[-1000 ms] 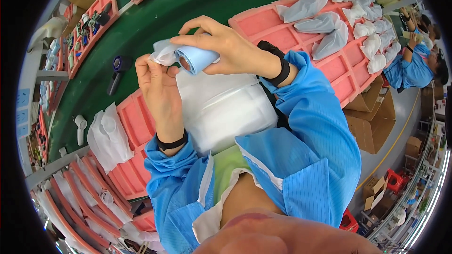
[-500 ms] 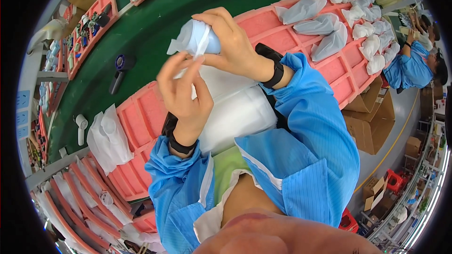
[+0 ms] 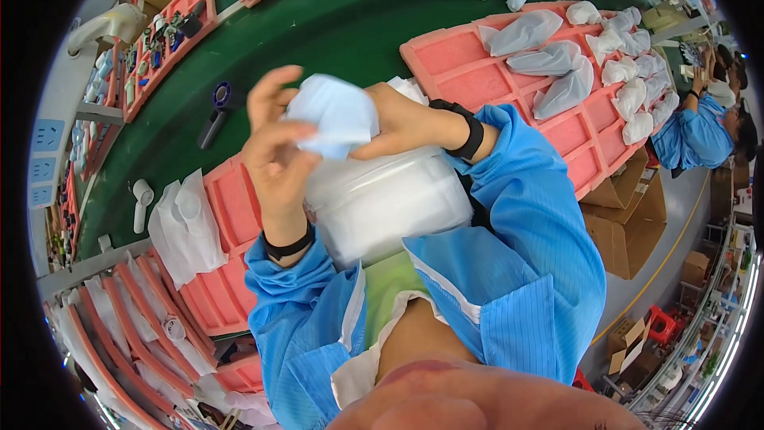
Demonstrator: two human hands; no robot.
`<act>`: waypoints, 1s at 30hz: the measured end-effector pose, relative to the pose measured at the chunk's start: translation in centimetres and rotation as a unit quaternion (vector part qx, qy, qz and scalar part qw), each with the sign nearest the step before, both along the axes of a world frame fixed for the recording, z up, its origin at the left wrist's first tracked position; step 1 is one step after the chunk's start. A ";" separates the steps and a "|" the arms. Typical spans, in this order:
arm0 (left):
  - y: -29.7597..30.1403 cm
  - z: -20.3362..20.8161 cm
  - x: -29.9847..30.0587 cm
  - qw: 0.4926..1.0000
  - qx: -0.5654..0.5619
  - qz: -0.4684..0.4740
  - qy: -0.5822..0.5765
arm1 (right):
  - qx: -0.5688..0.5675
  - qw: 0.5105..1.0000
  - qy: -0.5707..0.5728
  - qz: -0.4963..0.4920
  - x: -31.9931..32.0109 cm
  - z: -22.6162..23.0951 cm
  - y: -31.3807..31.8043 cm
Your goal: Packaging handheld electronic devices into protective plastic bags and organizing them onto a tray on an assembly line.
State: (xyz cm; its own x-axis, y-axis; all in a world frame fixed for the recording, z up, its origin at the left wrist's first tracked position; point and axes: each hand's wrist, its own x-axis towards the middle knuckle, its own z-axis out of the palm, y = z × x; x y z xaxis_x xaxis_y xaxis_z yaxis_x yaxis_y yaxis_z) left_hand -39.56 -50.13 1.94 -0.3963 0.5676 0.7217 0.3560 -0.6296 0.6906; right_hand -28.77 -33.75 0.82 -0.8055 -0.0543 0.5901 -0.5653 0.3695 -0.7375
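Note:
A pale blue bundle (image 3: 338, 115), wrapped in thin white translucent material, is held up over the middle of the bench and is slightly blurred. My right hand (image 3: 402, 123) grips it from the right side, fingers behind and thumb below. On its left edge, my left hand (image 3: 274, 147) closes with finger and thumb, while another finger stands raised. What lies inside the wrapping is hidden. Below my hands sits a clear plastic-covered stack of white sheets or bags (image 3: 390, 203), close against my body.
Pink compartment trays (image 3: 430, 56) flank me, the right one holding several white-bagged items (image 3: 521, 32). On the green bench (image 3: 263, 48) lie a dark hair dryer (image 3: 215, 115) and a white one (image 3: 142, 203). Cardboard boxes (image 3: 629, 223) stand at right; a co-worker (image 3: 692, 127) sits beyond.
The bundle has been turned, and a broader pale blue face now shows. My left hand has come up and to the left against it; the view has shifted slightly.

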 end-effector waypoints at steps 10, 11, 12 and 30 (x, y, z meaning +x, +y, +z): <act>1.7 0.4 3.9 0.946 -0.054 0.292 0.129 | 0.176 0.940 0.030 -0.292 0.1 -1.7 0.0; 1.7 0.5 3.9 0.937 -0.058 0.304 0.163 | 0.178 0.941 0.050 -0.284 0.0 -1.8 -0.1; 1.5 0.5 3.8 0.926 -0.063 0.315 0.198 | 0.176 0.942 0.051 -0.280 0.1 -1.7 -0.3; -3.6 -11.2 -18.9 0.660 -0.533 0.516 0.115 | -0.451 0.801 -0.235 -0.316 -3.8 -8.1 15.6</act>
